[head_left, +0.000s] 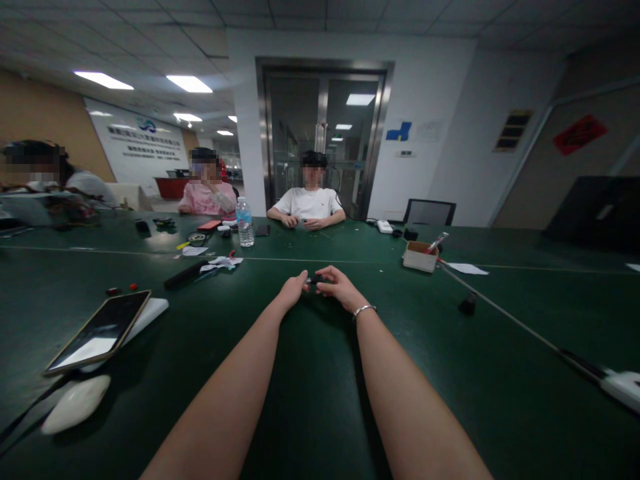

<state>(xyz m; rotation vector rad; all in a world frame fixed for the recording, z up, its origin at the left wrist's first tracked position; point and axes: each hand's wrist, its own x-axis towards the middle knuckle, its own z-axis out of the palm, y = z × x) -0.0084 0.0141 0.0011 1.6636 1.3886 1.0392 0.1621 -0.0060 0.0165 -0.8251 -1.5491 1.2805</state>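
Note:
My left hand and my right hand meet above the green table, arms stretched forward. Between their fingertips is a small dark object with a lighter, shiny end toward the left. It is too small to name. The left thumb and fingers pinch its left end, while the curled right fingers grip its darker right part. A silver bracelet circles my right wrist.
To the left lie a smartphone, a white rounded object and a black stick-like item. A water bottle stands farther back. On the right are a small box and a long cable. Other people sit across the table.

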